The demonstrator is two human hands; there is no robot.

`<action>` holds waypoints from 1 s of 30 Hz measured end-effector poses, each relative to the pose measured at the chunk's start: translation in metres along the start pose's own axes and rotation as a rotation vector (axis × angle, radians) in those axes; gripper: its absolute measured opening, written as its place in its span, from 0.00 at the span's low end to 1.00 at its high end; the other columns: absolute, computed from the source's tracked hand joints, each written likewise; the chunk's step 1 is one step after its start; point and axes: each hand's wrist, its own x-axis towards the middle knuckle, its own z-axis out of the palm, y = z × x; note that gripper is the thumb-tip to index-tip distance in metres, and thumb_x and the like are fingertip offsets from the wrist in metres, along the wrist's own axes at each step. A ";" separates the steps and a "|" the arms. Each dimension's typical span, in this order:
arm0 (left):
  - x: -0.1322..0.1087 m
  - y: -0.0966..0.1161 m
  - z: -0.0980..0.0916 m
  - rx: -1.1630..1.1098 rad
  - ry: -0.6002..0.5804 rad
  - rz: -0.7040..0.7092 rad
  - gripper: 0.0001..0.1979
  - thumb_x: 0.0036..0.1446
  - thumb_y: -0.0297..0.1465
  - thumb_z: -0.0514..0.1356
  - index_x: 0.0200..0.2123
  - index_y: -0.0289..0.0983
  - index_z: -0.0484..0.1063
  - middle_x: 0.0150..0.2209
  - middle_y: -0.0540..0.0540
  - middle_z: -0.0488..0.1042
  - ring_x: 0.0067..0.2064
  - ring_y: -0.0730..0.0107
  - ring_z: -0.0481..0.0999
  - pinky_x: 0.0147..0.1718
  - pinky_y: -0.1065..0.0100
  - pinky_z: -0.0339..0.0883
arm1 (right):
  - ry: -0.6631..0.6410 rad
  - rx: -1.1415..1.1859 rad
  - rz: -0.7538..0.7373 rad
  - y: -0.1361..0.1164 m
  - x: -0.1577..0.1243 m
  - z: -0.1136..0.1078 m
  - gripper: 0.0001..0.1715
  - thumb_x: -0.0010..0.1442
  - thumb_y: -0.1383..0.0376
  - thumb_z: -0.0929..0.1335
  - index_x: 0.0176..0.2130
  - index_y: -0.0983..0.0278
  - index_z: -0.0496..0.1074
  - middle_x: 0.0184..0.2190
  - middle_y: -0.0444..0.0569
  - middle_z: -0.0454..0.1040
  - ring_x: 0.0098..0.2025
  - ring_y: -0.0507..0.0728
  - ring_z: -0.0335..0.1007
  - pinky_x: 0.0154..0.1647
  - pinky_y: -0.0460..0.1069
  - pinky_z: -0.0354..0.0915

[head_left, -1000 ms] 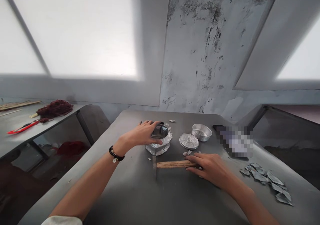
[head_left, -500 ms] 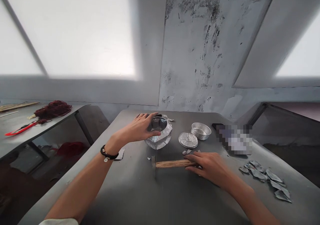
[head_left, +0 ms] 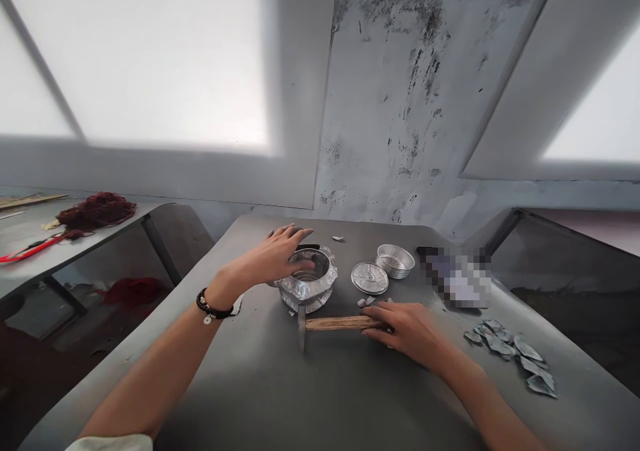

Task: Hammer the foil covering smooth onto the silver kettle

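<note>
A silver metal pot (head_left: 306,293) with a crumpled foil-like covering around its body stands upright, its round mouth facing up. My left hand (head_left: 273,256) is at the pot's left rim with fingers stretched and thumb over the mouth, not wrapped around it. Whether the fingertips touch the rim I cannot tell. In front of the pot lies a hammer (head_left: 336,323) with a wooden handle and narrow metal head. The fingers of my right hand (head_left: 407,331) close on the handle's right end.
Right of the pot are a round metal disc (head_left: 369,278) and a perforated metal cup (head_left: 395,261). Torn grey pieces (head_left: 515,354) lie at the right, and a dark phone-like object (head_left: 429,263), partly pixelated, behind them. Dark red yarn (head_left: 97,211) rests on the left table.
The pot has turned from tilted to upright, while my left hand's fingers have spread away from it. My right hand stays on the hammer. The view has shifted slightly.
</note>
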 end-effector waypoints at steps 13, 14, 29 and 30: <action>0.010 0.008 0.033 0.008 -0.025 0.100 0.45 0.69 0.61 0.58 0.79 0.44 0.53 0.76 0.35 0.61 0.74 0.35 0.63 0.69 0.42 0.57 | -0.038 0.045 0.029 -0.004 0.006 0.001 0.12 0.72 0.54 0.72 0.52 0.53 0.81 0.42 0.43 0.86 0.40 0.59 0.84 0.38 0.49 0.67; 0.011 0.007 0.035 0.017 -0.012 0.105 0.46 0.69 0.61 0.58 0.79 0.44 0.53 0.77 0.34 0.60 0.75 0.34 0.62 0.70 0.41 0.56 | -0.035 0.042 0.025 -0.004 0.007 0.002 0.12 0.71 0.55 0.73 0.52 0.53 0.81 0.42 0.42 0.85 0.40 0.58 0.84 0.37 0.49 0.67; 0.021 0.008 0.055 0.184 0.177 0.158 0.37 0.74 0.57 0.53 0.78 0.49 0.57 0.69 0.34 0.70 0.65 0.35 0.74 0.58 0.39 0.71 | 0.115 -0.023 -0.155 -0.006 0.002 0.021 0.14 0.69 0.57 0.75 0.52 0.57 0.76 0.33 0.38 0.81 0.32 0.55 0.81 0.30 0.49 0.62; 0.022 0.008 0.056 0.190 0.181 0.161 0.37 0.74 0.57 0.53 0.78 0.49 0.57 0.69 0.33 0.71 0.64 0.35 0.74 0.58 0.39 0.71 | 0.144 -0.021 -0.190 -0.009 0.003 0.021 0.13 0.72 0.55 0.73 0.52 0.57 0.75 0.34 0.39 0.81 0.32 0.54 0.81 0.30 0.49 0.63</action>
